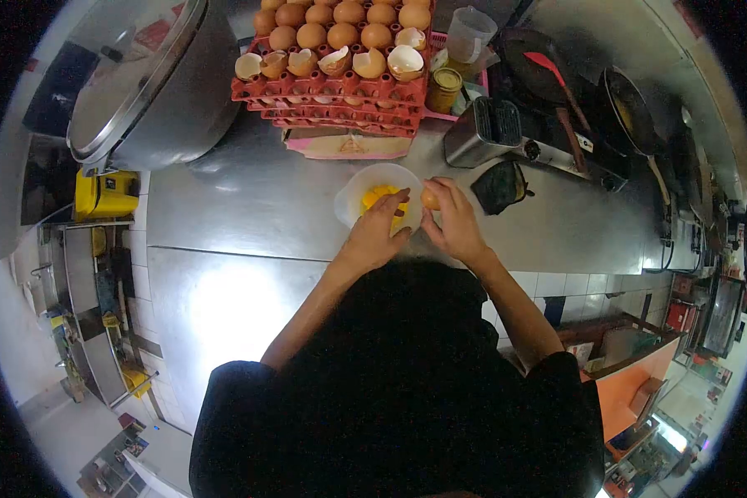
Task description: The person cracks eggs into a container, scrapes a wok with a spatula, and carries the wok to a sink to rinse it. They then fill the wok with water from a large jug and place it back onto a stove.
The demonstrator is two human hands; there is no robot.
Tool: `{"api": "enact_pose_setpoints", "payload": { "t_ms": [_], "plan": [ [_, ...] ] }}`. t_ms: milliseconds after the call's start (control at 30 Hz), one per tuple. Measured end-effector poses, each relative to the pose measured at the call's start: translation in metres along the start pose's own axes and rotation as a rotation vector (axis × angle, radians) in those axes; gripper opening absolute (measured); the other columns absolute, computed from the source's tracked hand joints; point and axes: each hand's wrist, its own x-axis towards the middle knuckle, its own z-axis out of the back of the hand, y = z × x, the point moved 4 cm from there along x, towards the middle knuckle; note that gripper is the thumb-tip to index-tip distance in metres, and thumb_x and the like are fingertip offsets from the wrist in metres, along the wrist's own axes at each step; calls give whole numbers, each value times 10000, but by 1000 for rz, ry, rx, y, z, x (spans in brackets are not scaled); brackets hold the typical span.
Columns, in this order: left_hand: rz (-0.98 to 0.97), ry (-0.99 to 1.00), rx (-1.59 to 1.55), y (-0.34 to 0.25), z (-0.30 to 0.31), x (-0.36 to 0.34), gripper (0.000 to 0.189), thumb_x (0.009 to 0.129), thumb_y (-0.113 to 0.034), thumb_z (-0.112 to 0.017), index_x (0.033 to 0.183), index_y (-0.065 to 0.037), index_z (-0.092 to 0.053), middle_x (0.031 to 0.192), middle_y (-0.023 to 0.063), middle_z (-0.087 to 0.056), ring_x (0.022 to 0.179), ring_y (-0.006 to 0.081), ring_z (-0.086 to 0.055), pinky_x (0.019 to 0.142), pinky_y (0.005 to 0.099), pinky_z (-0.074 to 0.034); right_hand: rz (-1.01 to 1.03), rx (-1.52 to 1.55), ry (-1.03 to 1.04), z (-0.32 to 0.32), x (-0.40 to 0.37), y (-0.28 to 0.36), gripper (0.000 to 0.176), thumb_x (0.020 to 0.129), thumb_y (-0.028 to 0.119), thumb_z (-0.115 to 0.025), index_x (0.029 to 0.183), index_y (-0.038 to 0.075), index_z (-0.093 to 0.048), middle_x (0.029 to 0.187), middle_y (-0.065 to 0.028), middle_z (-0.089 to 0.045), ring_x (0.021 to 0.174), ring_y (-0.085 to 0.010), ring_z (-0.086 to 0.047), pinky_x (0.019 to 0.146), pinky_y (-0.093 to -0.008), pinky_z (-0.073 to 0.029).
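Note:
A translucent white bowl [355, 184] stands on the steel counter in front of me, with bright yellow egg yolks [373, 196] inside. Over the bowl's near side is my left hand [377, 231], its fingers and thumb apart and nothing visible between them. My right hand [456, 220] grips a brown egg [429, 199] in its fingertips at the bowl's right rim. Whether the egg's shell is cracked cannot be made out. Beyond the bowl, stacked red egg trays [332, 98] carry whole brown eggs [343, 36], with broken eggshells [368, 64] along the front row.
At the left stands a large metal pot [174, 108]. To the right are a steel box-shaped appliance [483, 133], a dark cloth [501, 187], and a stove with pans [627, 112] and a red spatula [548, 66]. A clear measuring jug [471, 35] and yellow can [445, 90] stand behind.

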Motion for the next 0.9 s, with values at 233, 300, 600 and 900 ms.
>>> {"api": "enact_pose_setpoints", "payload": {
  "t_ms": [233, 300, 600, 900],
  "plan": [
    [-29, -38, -60, -4, 1, 1, 660, 824, -51, -730, 1427, 28, -476, 1310, 228, -597, 1110, 352, -663, 970, 428, -537, 32, -22, 69, 4, 10, 18, 569, 844, 78, -710, 1375, 35, -512, 1275, -215, -526, 1090, -400, -605, 918, -443, -527],
    [-104, -238, -206, -15, 11, 3, 642, 825, -3, -734, 1422, -3, -497, 1323, 204, -594, 1116, 354, -661, 982, 414, -541, -13, 110, 11, 12, 20, 33, 551, 865, 94, -716, 1375, 36, -515, 1264, -196, -532, 1066, -369, -627, 900, -426, -536],
    [-90, -251, -156, -12, 44, -8, 469, 856, 41, -723, 1303, -30, -602, 1275, 161, -607, 1118, 318, -671, 898, 361, -606, -342, 863, 307, -17, 38, 12, 415, 954, 144, -684, 1316, -19, -562, 1159, -112, -652, 1022, -209, -668, 890, -369, -560],
    [-90, -239, -112, -4, 43, -12, 407, 849, 35, -740, 1247, 25, -655, 1228, 165, -641, 1073, 320, -704, 917, 369, -608, -32, 421, 316, -19, 50, 27, 381, 912, 128, -662, 1242, -42, -570, 1128, -216, -662, 990, -345, -682, 875, -400, -544]
  ]
}}
